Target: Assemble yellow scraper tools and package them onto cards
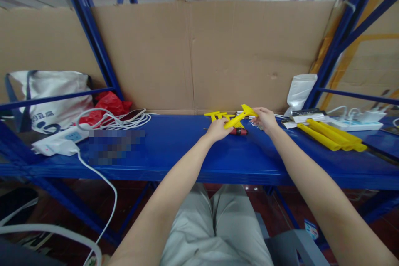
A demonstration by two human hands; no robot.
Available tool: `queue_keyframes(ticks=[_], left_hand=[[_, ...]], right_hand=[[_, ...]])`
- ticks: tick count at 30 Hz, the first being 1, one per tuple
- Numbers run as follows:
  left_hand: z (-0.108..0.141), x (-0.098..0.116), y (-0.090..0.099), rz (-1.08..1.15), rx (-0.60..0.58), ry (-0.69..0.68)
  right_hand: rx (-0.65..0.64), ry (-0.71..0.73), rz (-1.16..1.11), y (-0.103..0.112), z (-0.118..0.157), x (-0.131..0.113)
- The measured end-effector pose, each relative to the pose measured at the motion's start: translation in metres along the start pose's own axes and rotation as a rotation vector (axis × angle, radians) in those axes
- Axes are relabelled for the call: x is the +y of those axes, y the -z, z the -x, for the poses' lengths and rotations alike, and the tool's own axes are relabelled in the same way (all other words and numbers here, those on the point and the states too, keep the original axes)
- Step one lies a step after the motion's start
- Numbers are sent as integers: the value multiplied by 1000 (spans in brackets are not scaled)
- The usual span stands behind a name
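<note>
Head view, clock read from picture centre: yellow piece (236,120) at 3 o'clock, above blue shelf (174,145). Left hand (219,130) grasps its stem; right hand (264,119) at its flared end, pinch or mere touch cannot tell. Best, probably: firm left hold on stem, light right fingertips, piece kept clear of dark-red tool (239,131) at its 5 o'clock. White bag (62,85) at 9 o'clock: "豆腐" readable, preceding character unclear. Blue-white label (311,229), between 4 and 5: too small to read.

The blue desk (174,149) bears a white power strip (74,134) and coiled white cable (137,121) at left, flat yellow pieces (214,115) (a dark-red tool (240,131) nearer) and, right, yellow tubes (330,134).
</note>
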State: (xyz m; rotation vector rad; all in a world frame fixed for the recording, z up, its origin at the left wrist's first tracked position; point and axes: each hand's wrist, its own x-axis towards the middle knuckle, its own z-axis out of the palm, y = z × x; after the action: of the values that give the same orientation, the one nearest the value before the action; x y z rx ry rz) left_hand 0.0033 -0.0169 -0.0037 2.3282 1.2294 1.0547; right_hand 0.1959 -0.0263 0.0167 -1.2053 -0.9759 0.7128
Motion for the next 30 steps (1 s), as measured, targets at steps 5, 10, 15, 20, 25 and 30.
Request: queue_keyframes(ticks=[5,10,15,20,25,30], left_hand=[[1,0,1,-150,-15,12],[-1,-2,1,-170,20,41],[0,-1,5,-271,-23,58],[3,6,12,-379,-63,92],[4,9,15,-445,-75,109],[5,8,16,-487,-95,174]], right_hand=[[-137,102,132,-13,4,8],[-324,154,302,-26,10,14],[-426,129,226,-26,16,15],[-512,75,126,-26,19,17],[-565,100,130,-27,19,19],[-607,136,244,-29,20,19]])
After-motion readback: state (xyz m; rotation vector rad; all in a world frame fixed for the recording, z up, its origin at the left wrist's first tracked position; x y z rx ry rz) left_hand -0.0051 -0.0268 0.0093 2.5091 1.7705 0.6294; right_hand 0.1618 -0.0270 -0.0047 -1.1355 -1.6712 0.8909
